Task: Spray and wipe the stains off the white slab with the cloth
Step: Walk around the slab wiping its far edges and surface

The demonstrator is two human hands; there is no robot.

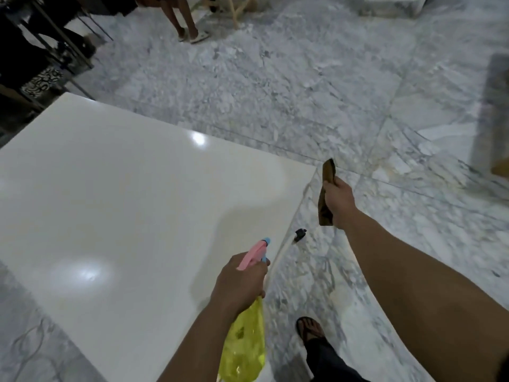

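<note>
A large glossy white slab lies on the marble floor and fills the left half of the view. My left hand grips a spray bottle with a yellow body and a pink and blue head, its nozzle aimed over the slab's right edge. My right hand hangs to the right of the slab's far right corner and holds a folded brown cloth above the floor. No stains stand out on the slab from here.
A small black object lies on the floor by the slab's right edge. My sandalled foot stands close to that edge. Another person's legs are at the back. Dark furniture crowds the far left.
</note>
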